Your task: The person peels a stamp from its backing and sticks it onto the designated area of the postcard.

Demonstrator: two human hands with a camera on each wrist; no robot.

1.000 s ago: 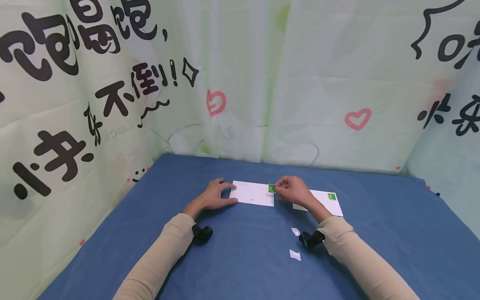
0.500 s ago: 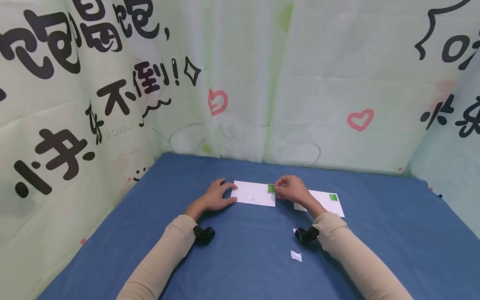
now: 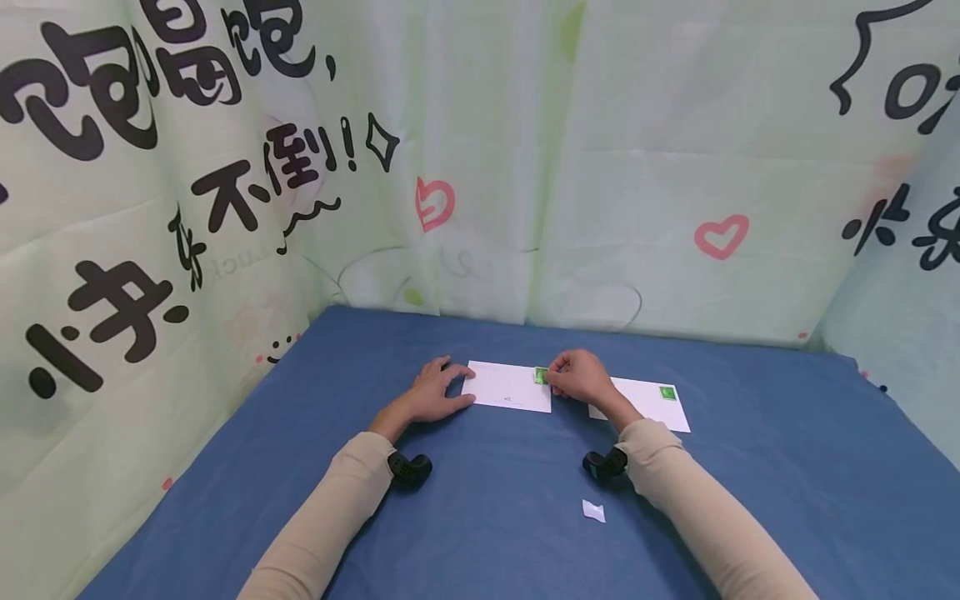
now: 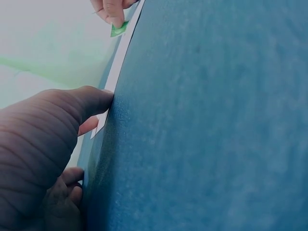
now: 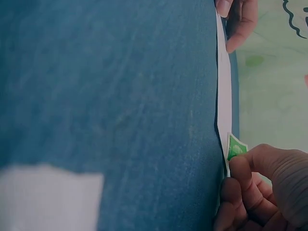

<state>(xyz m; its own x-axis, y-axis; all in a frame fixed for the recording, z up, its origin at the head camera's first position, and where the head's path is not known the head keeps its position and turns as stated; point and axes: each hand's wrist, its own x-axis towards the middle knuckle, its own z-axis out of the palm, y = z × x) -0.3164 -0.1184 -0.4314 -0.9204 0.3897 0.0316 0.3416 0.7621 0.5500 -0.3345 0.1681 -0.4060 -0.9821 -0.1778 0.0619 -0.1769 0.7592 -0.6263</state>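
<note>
A white envelope (image 3: 504,388) lies flat on the blue cloth, a small dark mark near its lower edge. Along its left end my left hand (image 3: 432,392) rests with thumb and fingers spread, the thumb (image 4: 98,98) at the near edge. Between thumb and index finger, my right hand (image 3: 581,377) pinches a green stamp (image 5: 235,147) with a pale border. The stamp overlaps the envelope's upper right corner in the head view; in the right wrist view it stands tilted up from the paper. The right fingers cover part of the stamp.
To the right lies a second white envelope (image 3: 637,400) with a green stamp (image 3: 667,392) at its upper right, partly hidden by the right wrist. A small white paper scrap (image 3: 593,511) lies nearer. A printed curtain (image 3: 480,167) surrounds the table's back and sides.
My right hand and the stamp have shifted slightly left over the envelope's corner. The right forearm has swung inward, and its wrist camera now hides one white scrap. My left hand stays put.
</note>
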